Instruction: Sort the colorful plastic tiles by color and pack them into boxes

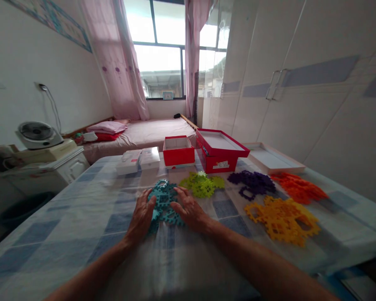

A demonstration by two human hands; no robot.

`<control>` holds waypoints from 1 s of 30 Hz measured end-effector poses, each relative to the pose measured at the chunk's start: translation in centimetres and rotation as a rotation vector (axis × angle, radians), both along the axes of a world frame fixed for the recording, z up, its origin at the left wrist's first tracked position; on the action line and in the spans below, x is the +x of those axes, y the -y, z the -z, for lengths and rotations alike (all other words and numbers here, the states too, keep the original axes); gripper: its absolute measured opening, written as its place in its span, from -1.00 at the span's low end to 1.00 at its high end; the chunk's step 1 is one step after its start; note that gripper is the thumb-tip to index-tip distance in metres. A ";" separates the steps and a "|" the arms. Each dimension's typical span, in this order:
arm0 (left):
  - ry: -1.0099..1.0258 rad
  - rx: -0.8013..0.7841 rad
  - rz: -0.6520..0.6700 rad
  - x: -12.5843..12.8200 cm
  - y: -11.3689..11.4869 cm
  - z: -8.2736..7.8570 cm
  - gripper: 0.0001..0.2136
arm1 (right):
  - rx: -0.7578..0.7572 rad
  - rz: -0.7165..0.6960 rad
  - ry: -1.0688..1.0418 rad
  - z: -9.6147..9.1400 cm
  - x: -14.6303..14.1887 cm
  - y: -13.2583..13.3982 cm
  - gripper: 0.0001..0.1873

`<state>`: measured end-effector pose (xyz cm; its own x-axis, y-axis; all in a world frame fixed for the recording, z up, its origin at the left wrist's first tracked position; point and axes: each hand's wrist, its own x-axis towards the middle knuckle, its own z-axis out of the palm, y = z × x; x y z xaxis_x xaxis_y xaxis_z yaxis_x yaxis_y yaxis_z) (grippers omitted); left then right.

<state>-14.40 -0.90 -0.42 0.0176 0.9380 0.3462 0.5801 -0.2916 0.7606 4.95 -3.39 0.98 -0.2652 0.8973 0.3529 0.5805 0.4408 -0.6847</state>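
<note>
A pile of teal plastic interlocking pieces (163, 200) with toothed edges and square cut-outs lies in front of me on the table. My left hand (141, 212) touches the pile's left side, thumb and fingers stretched along it. On the opposite side my right hand (189, 209) rests against the pieces with its fingers apart. Between the hands most of the pile shows; the fingers cover some of its edges. Just beyond my right hand is a heap of lime-green pieces (203, 184).
Purple pieces (253, 182), orange-red pieces (297, 187) and yellow pieces (283, 219) form heaps on the right. Along the back stand white boxes (128, 163), an open red box (179, 157), a larger red box (219, 162) with a tilted lid, and a shallow tray (296, 168).
</note>
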 end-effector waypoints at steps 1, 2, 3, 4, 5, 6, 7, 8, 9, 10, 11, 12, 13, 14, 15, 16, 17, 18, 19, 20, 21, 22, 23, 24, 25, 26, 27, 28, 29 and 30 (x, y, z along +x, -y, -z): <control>-0.027 0.015 -0.013 -0.1 -0.4 -0.2 -0.46 | 0.002 0.026 -0.030 -0.1 0.3 -0.1 -0.40; -0.059 0.025 -0.029 -0.1 -0.7 -0.5 -0.45 | 0.002 0.048 -0.054 -0.2 0.6 -0.3 -0.43; -0.098 0.030 -0.034 -0.2 -1.0 -0.8 -0.45 | -0.002 0.065 -0.070 -0.2 0.7 -0.4 -0.45; -0.140 0.031 -0.016 -0.1 -1.3 -1.3 -0.45 | -0.011 0.075 -0.073 -0.2 0.9 -0.5 -0.45; -0.185 0.036 0.024 0.1 -1.6 -1.8 -0.46 | -0.023 0.079 -0.065 -0.2 0.9 -0.5 -0.45; -0.235 0.046 0.080 0.4 -2.0 -2.3 -0.47 | -0.032 0.072 -0.047 -0.1 0.9 -0.6 -0.44; -0.286 0.063 0.138 0.7 -2.3 -2.6 -0.48 | -0.037 0.049 -0.020 -0.1 0.8 -0.6 -0.42; -0.334 0.082 0.182 1.0 -2.7 -2.8 -0.49 | -0.038 0.014 0.011 0.0 0.8 -0.5 -0.41; -0.373 0.101 0.205 1.0 -3.2 -2.9 -0.50 | -0.033 -0.027 0.041 0.0 0.7 -0.4 -0.39; -0.395 0.115 0.198 0.8 -3.8 -2.7 -0.49 | -0.024 -0.066 0.063 0.1 0.7 -0.3 -0.39; -0.403 0.117 0.173 0.3 -4.4 -2.3 -0.48 | -0.014 -0.091 0.073 0.1 0.7 -0.1 -0.39; -0.392 0.107 0.135 -0.4 -5.0 -1.8 -0.47 | -0.008 -0.102 0.075 0.1 0.7 0.0 -0.40; -0.370 0.090 0.085 -1.4 -5.6 -1.3 -0.45 | -0.003 -0.101 0.070 0.1 0.7 0.2 -0.41; -0.350 0.067 0.036 -2.6 -6.1 -0.7 -0.43 | 0.000 -0.098 0.063 0.1 0.7 0.3 -0.42; -0.327 0.045 -0.018 -3.7 -6.5 -0.2 -0.41 | -0.002 -0.096 0.058 0.1 0.7 0.3 -0.42; -0.315 0.036 -0.050 -4.8 -6.8 0.2 -0.40 | -0.007 -0.094 0.057 0.1 0.7 0.4 -0.43; -0.306 0.038 -0.078 -5.8 -7.1 0.4 -0.40 | -0.009 -0.092 0.058 0.1 0.7 0.4 -0.45; -0.301 0.046 -0.094 -6.6 -7.2 0.5 -0.40 | -0.011 -0.088 0.060 0.0 0.7 0.4 -0.46; -0.300 0.055 -0.095 -7.1 -7.3 0.6 -0.40 | -0.014 -0.084 0.063 0.0 0.6 0.4 -0.47; -0.298 0.062 -0.089 -7.4 -7.4 0.6 -0.40 | -0.016 -0.082 0.065 0.0 0.6 0.4 -0.48; -0.292 0.069 -0.081 -7.6 -7.4 0.6 -0.40 | -0.017 -0.083 0.067 0.0 0.6 0.4 -0.48; -0.283 0.071 -0.070 -7.7 -7.5 0.6 -0.40 | -0.016 -0.084 0.069 0.0 0.6 0.4 -0.48; -0.270 0.072 -0.066 -7.7 -7.6 0.6 -0.41 | -0.013 -0.087 0.072 0.0 0.6 0.4 -0.48; -0.254 0.072 -0.067 -7.8 -7.7 0.6 -0.42 | -0.008 -0.088 0.076 0.0 0.6 0.3 -0.48; -0.239 0.071 -0.069 -7.8 -7.8 0.7 -0.44 | -0.001 -0.087 0.082 0.0 0.7 0.3 -0.48; -0.226 0.073 -0.071 -7.9 -8.0 0.8 -0.45 | 0.007 -0.085 0.090 0.1 0.7 0.3 -0.48; -0.219 0.074 -0.064 -8.0 -8.1 0.9 -0.47 | 0.014 -0.081 0.099 0.1 0.7 0.3 -0.47; -0.214 0.076 -0.055 -8.1 -8.2 0.9 -0.49 | 0.020 -0.077 0.106 0.1 0.7 0.3 -0.47; -0.212 0.080 -0.049 -8.2 -8.2 1.0 -0.51 | 0.025 -0.075 0.114 0.0 0.7 0.3 -0.47; -0.212 0.080 -0.047 -8.3 -8.3 0.9 -0.52 | 0.030 -0.071 0.119 0.0 0.7 0.3 -0.46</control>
